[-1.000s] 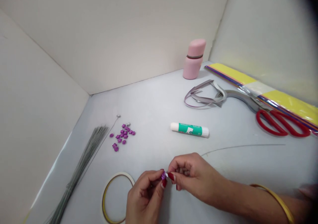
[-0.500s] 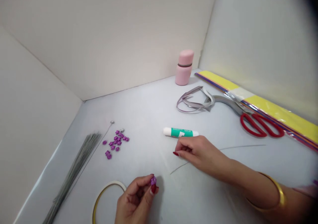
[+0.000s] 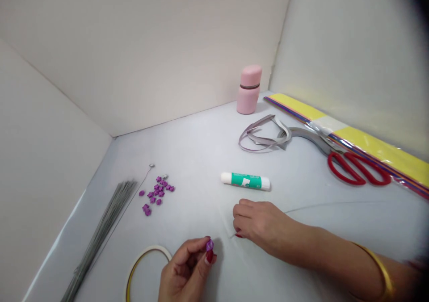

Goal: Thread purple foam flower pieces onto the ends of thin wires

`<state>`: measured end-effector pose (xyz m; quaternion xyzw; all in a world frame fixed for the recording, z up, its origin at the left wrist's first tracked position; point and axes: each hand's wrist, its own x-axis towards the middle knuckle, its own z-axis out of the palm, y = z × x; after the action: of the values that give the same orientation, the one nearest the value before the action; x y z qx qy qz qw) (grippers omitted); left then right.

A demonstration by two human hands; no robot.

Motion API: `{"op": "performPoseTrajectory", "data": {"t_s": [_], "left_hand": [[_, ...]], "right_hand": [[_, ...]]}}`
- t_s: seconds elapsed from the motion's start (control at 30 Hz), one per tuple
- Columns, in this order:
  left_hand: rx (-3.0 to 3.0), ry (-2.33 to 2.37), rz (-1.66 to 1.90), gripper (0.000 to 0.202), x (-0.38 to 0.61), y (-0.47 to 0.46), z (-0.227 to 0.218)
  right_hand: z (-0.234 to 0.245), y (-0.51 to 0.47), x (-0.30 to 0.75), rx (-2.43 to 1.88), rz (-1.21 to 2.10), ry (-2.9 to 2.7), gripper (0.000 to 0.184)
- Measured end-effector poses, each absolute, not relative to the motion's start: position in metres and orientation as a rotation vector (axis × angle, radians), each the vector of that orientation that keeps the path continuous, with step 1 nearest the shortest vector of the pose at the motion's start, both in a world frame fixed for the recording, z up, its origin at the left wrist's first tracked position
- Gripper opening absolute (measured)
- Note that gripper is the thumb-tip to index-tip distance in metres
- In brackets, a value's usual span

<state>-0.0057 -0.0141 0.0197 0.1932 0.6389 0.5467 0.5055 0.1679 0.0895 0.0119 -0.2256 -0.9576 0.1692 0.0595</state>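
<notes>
My left hand [image 3: 186, 268] pinches a small purple paper star [image 3: 209, 245] between thumb and fingertips, just above the rim of a roll of narrow tape [image 3: 149, 249]. My right hand [image 3: 258, 224] rests low on the table, its fingers curled over a thin grey wire [image 3: 335, 202]. The wire runs out from under the hand on both sides, and the fingers hide the part beneath them. A white and green glue stick [image 3: 245, 181] lies above my right hand, apart from it.
Several purple stars [image 3: 157, 191] lie left of the glue stick, beside a bundle of thin wires [image 3: 100, 235]. Farther back stand a pink bottle [image 3: 250, 90], grey paper strips [image 3: 261, 134], red-handled scissors [image 3: 357, 170] and a yellow paper pack [image 3: 378, 148]. White card walls [image 3: 134, 47] enclose the surface.
My hands have parted since the first frame, and my right hand has dropped onto the wire. The wire's right part lies slightly differently. My left hand still holds the star.
</notes>
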Motion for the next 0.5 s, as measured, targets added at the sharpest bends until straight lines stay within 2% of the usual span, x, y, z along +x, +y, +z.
{"op": "performPoseTrajectory", "data": {"t_s": [0.23,0.5], "left_hand": [[0.425,1.503,1.287,0.026,-0.002,-0.016,0.020],[0.539,1.454,1.288,0.021,-0.002,-0.020,0.012]], "right_hand": [[0.028,0.071,0.164,-0.776,0.744,-2.613,0.019],[0.026,0.055,0.156,-0.748,0.707,-2.590,0.020]]}}
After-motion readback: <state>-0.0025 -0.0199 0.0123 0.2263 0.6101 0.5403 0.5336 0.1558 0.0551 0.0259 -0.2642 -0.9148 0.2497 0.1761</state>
